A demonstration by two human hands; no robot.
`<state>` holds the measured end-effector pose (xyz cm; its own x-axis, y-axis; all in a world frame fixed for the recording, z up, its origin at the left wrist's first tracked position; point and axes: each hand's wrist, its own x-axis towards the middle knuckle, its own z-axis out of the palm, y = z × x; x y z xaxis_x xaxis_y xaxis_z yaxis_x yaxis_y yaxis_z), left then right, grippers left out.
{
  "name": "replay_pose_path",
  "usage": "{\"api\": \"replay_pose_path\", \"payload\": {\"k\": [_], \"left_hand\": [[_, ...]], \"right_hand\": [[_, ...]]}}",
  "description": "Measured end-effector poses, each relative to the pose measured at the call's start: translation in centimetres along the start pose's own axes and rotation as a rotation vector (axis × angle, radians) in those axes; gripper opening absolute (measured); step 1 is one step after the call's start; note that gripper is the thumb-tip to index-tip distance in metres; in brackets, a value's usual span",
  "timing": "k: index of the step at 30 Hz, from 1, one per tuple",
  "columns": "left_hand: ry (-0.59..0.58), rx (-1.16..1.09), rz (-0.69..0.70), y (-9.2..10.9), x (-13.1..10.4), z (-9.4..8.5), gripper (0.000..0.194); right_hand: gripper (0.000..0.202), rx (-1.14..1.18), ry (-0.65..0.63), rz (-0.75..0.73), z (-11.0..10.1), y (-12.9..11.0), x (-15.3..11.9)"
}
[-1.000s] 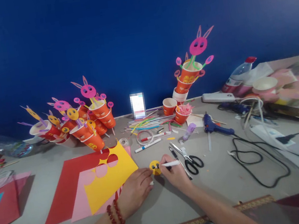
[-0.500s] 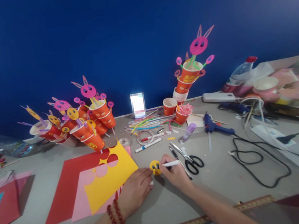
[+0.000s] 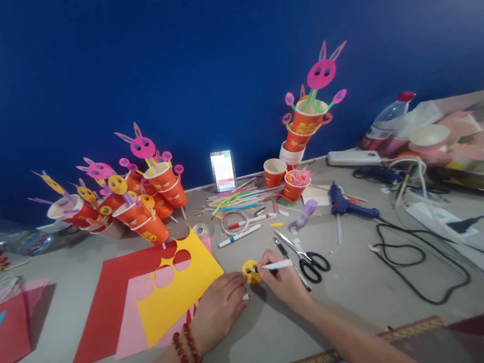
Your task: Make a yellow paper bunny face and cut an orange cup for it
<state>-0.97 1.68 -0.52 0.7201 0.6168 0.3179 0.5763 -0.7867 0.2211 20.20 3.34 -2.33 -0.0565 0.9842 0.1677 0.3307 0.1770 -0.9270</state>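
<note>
My right hand [image 3: 283,278] grips a white marker [image 3: 277,265], its tip on a small round yellow paper face [image 3: 251,271] with dark eyes. From the left, the fingertips of my left hand [image 3: 221,306] touch the rim of that disc. This hand is closed around something with a small white end [image 3: 245,297] showing by its fingers; the rest is hidden. Yellow card [image 3: 181,298] with round cut-outs lies beside my left hand, over pink and red sheets [image 3: 101,306]. Black-handled scissors [image 3: 310,265] and a black pen [image 3: 281,247] lie right of my right hand.
Decorated red paper cups [image 3: 149,227] stand at the back left, more cups [image 3: 305,121] at the back right. Between them lie colored pipe cleaners [image 3: 244,199] and markers [image 3: 240,236]. A blue glue gun [image 3: 354,208], cables and a power strip [image 3: 471,245] lie right.
</note>
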Motion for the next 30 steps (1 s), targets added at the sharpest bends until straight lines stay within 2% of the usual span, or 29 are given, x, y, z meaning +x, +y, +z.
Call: {"api": "replay_pose_path", "payload": {"k": [10, 23, 30], "left_hand": [[-0.001, -0.018, -0.009, 0.05, 0.06, -0.13, 0.025], [0.019, -0.021, -0.009, 0.17, 0.13, -0.12, 0.026], [0.018, -0.028, -0.009, 0.23, 0.22, -0.27, 0.028]], "right_hand": [[0.014, 0.102, 0.035, 0.027, -0.11, -0.05, -0.09], [0.013, -0.002, -0.017, 0.006, -0.05, -0.13, 0.08], [0.014, 0.075, 0.02, 0.019, 0.03, 0.36, -0.02]]}}
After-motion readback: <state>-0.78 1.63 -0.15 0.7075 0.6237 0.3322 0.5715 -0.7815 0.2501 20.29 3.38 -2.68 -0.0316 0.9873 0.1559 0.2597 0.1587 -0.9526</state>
